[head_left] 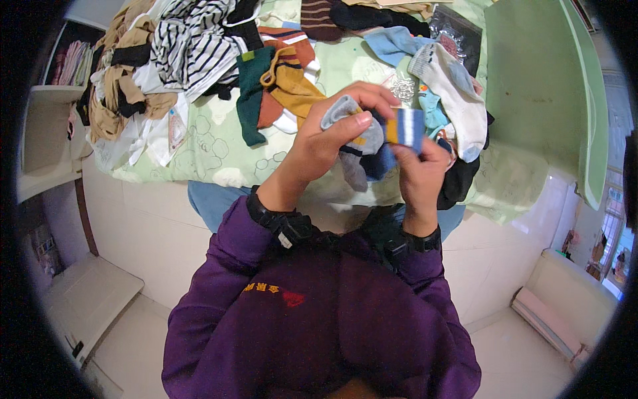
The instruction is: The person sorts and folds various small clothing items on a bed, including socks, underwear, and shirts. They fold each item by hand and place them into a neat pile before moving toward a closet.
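Note:
My left hand (331, 127) grips a grey sock (366, 134) with yellow and dark patches, its cuff up by the thumb. Close beside it, my right hand (423, 167) pinches the edge of a blue sock cuff (409, 127) with white and yellow bands. Part of the blue sock hangs between the hands, and how the two socks overlap there is unclear. Left of my left hand lie a mustard sock (294, 87) and a dark green sock (251, 95). Right of my right hand are a long white sock (451, 95) and a black sock (461, 182).
A light green patterned cloth (199, 149) covers the surface. Striped fabric (194, 50) and a heap of tan and black socks (124, 85) lie at the left. A light blue sock (394, 45) is at the back. A green panel (533, 90) rises at the right.

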Demonstrator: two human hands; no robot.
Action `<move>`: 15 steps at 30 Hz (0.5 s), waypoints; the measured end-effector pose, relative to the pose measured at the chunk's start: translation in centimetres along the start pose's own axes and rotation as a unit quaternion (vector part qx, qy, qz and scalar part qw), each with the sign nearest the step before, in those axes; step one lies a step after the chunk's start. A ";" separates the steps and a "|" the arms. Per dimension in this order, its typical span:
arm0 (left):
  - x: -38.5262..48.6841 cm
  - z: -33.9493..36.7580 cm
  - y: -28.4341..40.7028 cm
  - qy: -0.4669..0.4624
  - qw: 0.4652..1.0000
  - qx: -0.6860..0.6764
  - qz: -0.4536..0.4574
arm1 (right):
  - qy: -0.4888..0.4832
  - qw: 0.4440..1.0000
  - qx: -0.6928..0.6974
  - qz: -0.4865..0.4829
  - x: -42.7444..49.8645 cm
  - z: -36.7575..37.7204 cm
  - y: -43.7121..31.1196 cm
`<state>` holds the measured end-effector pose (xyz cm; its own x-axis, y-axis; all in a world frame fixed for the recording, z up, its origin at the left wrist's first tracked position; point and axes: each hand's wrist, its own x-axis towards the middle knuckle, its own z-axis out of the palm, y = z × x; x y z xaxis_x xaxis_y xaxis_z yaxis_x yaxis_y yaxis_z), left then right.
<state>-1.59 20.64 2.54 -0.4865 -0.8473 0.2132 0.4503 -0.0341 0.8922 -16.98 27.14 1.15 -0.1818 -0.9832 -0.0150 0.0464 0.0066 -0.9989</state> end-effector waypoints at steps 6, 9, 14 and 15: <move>-0.5 -0.1 -0.5 0.084 0.987 -0.134 -0.033 | 0.143 0.923 0.355 -0.032 -0.1 0.0 -0.8; -0.5 -0.3 -1.3 0.091 0.972 -0.215 -0.025 | 0.167 0.931 0.322 -0.039 0.1 0.2 -1.5; -0.5 0.3 -2.2 0.094 0.994 -0.038 0.033 | 0.100 0.982 0.160 -0.010 -0.2 2.5 -1.9; -0.5 0.6 -2.2 0.094 0.993 0.039 0.063 | 0.054 0.987 0.151 0.003 -0.7 3.0 -1.9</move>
<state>-2.73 21.47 0.73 -0.2793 -0.9261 0.2535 0.4356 0.1131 0.8930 -13.99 27.22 3.20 -0.2831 -0.9581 -0.0425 0.3364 -0.0577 -0.9400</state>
